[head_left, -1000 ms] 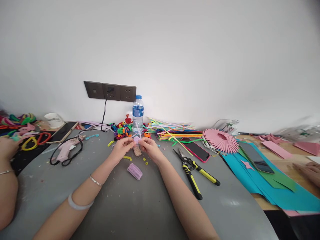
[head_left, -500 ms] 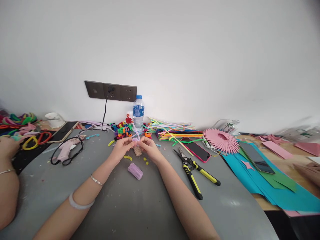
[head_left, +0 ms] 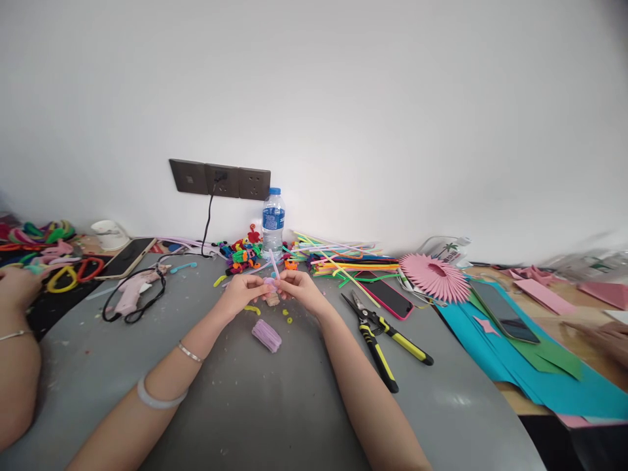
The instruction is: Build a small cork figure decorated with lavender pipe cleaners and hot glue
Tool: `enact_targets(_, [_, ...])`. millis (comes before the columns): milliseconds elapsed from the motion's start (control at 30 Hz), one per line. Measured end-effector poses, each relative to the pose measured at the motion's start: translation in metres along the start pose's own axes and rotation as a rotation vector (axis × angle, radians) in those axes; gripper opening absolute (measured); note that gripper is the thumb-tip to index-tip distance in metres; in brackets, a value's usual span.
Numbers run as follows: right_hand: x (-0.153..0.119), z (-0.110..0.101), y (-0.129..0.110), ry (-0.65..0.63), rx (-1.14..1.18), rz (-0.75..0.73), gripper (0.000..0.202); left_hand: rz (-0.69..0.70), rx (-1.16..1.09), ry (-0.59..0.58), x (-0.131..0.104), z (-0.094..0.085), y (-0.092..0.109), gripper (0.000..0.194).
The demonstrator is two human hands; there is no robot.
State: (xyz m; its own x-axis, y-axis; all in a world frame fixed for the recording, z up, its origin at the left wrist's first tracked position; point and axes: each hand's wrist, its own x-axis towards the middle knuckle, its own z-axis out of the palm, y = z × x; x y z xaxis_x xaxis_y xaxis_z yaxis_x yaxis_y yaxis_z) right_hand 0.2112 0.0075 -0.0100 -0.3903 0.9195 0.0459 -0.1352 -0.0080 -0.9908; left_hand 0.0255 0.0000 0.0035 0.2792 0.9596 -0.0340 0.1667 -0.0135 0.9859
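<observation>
My left hand (head_left: 244, 294) and my right hand (head_left: 300, 292) meet at the middle of the grey table, fingertips pinched together. Between them is a lilac pipe cleaner (head_left: 273, 261), one end pointing up and the rest curled at the fingers. Just below the fingertips a small tan piece (head_left: 272, 299) shows, partly hidden; I cannot tell whether it is held. Nearer to me lies a bundle of short lilac pipe cleaner pieces (head_left: 267, 335). Small yellow bits (head_left: 252, 309) are scattered beside my hands.
Yellow-and-black pliers (head_left: 385, 337) lie right of my right arm. Behind my hands stand a water bottle (head_left: 273, 222) and a heap of colored pipe cleaners (head_left: 348, 260). A glue gun (head_left: 130, 294) with a black cord lies left. Another person's arm (head_left: 17, 353) is at far left.
The upright end of the lilac pipe cleaner looks shorter and has shifted slightly right. My right hand has turned a little. The whole view has shifted slightly.
</observation>
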Motion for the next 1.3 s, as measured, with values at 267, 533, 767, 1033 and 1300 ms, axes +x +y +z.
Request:
enact_targets(267, [0.001, -0.005, 0.004, 0.033, 0.066, 0.054, 0.040, 0.009, -0.075, 0.007, 0.001, 0.000, -0.003, 0.041])
enact_targets(533, [0.003, 0.001, 0.008, 0.024, 0.137, 0.042, 0.041, 0.014, -0.135, 0.044, 0.003, 0.001, -0.005, 0.043])
enact_targets(767, [0.003, 0.003, 0.008, 0.027, 0.130, 0.021, 0.040, 0.027, -0.293, 0.141, 0.007, -0.001, -0.011, 0.045])
enact_targets(1033, [0.003, 0.003, 0.007, 0.013, 0.093, 0.021, 0.039, 0.061, -0.326, 0.183, 0.009, -0.001, -0.014, 0.042])
enact_targets(1300, [0.002, 0.003, 0.005, 0.017, 0.110, -0.006, 0.036, 0.068, -0.313, 0.174, 0.005, 0.001, -0.008, 0.040])
